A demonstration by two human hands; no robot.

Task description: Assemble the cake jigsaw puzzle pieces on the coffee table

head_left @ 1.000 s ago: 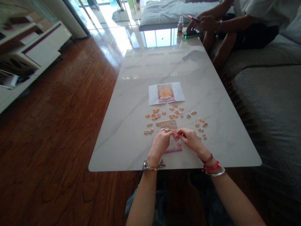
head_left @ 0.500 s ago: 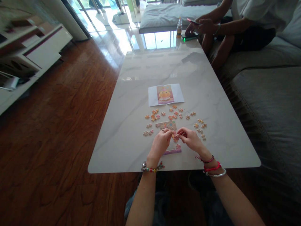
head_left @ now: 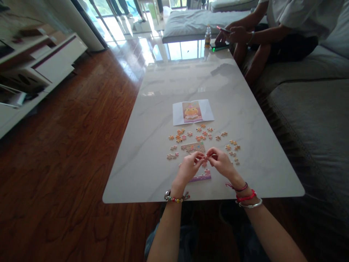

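Observation:
My left hand (head_left: 188, 167) and my right hand (head_left: 221, 161) meet over the white marble table (head_left: 152, 120), fingertips pinched together on small puzzle pieces (head_left: 205, 158) held between them. Under and behind the hands lies a partly assembled puzzle (head_left: 194, 147), with a purple edge strip (head_left: 201, 177) near my wrists. Several loose orange and pink pieces (head_left: 202, 134) are scattered beyond. A reference picture (head_left: 192, 111) of a yellow figure lies on white paper farther back.
Another person (head_left: 275, 29) sits on the grey sofa (head_left: 313, 109) at the far right, holding a phone. A plastic bottle (head_left: 207, 36) and a dark phone (head_left: 219, 46) stand at the table's far end. Wooden floor (head_left: 68, 145) stretches left; white shelving (head_left: 32, 65) stands beyond.
My hands have stayed together over the puzzle, lifting slightly with the pinched pieces. The view has shifted a little; the other person barely moved.

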